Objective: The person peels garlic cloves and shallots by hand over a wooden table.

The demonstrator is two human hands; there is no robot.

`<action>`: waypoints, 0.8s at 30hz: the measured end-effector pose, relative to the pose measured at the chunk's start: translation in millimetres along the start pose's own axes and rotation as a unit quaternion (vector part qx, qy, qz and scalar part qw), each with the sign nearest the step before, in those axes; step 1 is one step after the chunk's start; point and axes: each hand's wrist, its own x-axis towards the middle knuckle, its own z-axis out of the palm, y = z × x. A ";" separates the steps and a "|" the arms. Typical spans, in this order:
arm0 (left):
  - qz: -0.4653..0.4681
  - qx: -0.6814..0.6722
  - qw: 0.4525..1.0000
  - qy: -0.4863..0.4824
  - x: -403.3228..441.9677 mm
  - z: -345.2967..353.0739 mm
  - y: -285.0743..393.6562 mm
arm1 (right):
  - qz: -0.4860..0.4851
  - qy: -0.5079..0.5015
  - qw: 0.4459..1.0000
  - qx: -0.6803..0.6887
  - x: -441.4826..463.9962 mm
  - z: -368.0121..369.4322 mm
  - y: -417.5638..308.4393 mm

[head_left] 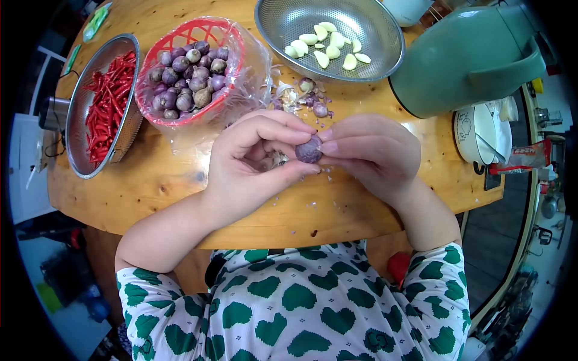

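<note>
A round purple garlic bulb (pixel 308 150) is held over the near part of the table. My left hand (pixel 250 159) pinches it between thumb and fingers from the left. From the right, the fingertips of my right hand (pixel 376 153) press together at its side, so what they grip exactly is hard to see. Just beyond my hands lie a few purple bulbs (pixel 320 109) and loose papery skins (pixel 290 97). A red plastic basket (pixel 236 57) lined with clear plastic holds many more purple bulbs (pixel 191 81). Peeled pale cloves (pixel 322 58) lie in a metal colander (pixel 385 57).
At the left stands a perforated metal basket (pixel 133 99) of red chillies (pixel 111 102). A big green jug (pixel 463 72) rises at the right, beside a white enamel pot (pixel 466 135) with a utensil in it. Skin scraps dot the wooden table (pixel 174 207) near its front edge.
</note>
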 end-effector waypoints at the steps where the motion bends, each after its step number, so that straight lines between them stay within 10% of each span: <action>1: -0.002 0.000 1.000 0.001 -0.4 -0.3 0.0 | 0.001 -0.001 1.000 -0.005 -0.6 -0.2 -0.3; 24: -0.050 -0.006 0.998 -0.045 1.4 -0.9 8.4 | 0.032 -0.026 0.999 -0.006 3.9 -6.1 -5.8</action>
